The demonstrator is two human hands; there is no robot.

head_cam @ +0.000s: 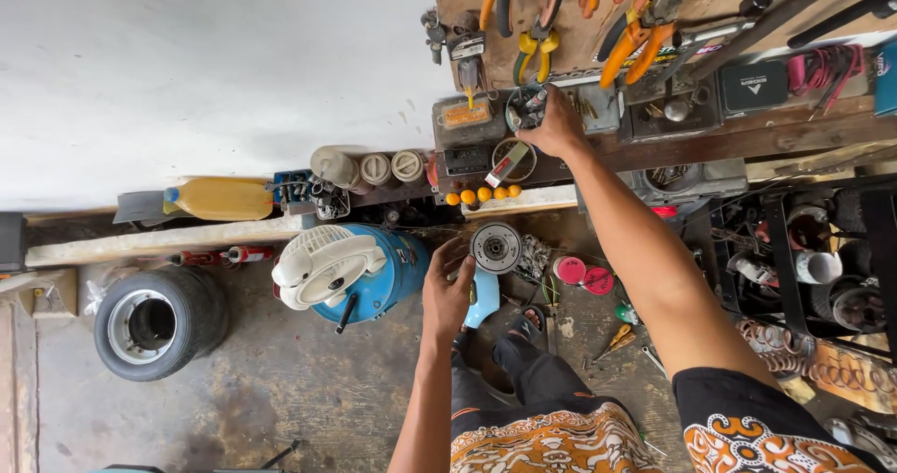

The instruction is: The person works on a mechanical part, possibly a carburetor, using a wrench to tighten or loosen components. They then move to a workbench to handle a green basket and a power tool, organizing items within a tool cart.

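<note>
A light-blue power tool (483, 297) is held by the left hand (447, 294) low at six o'clock, over the floor. The right hand (557, 127) is stretched to twelve o'clock, its fingers closed over a round parts tin (523, 107) on the desk; a careful pick of a small part seems called for.

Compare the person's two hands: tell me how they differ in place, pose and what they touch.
The right hand reaches up to the shelf, fingers in a round tin of small parts; the left hand stays low, resting on a light blue tool near the floor. The right arm is stretched out; the left is bent close to the body. Both hands are bare.
</note>
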